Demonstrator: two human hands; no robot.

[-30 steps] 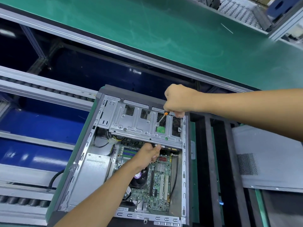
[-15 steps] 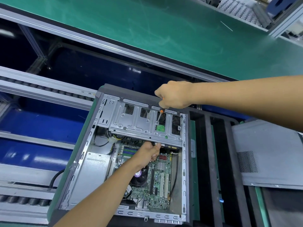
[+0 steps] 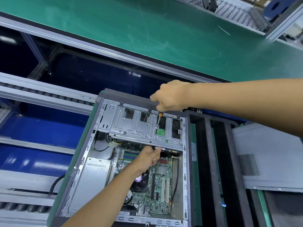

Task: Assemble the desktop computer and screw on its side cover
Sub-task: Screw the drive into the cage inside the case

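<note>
Green matting covers the far counter (image 3: 164,30), with blue panels and roller rails below it, and the open computer case (image 3: 105,145) lies on its side nearer the camera.

Right grip: the right hand (image 3: 172,95) is curled round the handle of a small screwdriver (image 3: 158,120), of which only the orange collar and the thin shaft show below the fist. The shaft runs down and slightly toward the camera, and its tip sits on a screw point of the drive bracket (image 3: 139,128), just above the green board patch visible through a cutout. The fist is held directly above the shaft, probably so that pressure goes straight down the tool axis. The right forearm comes in level from the right edge, across the far rim of the case.

Left grip: the left hand (image 3: 150,157) sits at the near edge of the drive bracket, thumb laid along that edge and fingers curled beneath it. Exactly what the fingers clamp is hidden. The hold appears intended to steady the bracket against the driving force. The left forearm rises from the bottom edge, over the motherboard (image 3: 162,185).

Right of the case, beyond black rails, the grey side cover (image 3: 270,153) lies flat and is not yet fitted.
</note>
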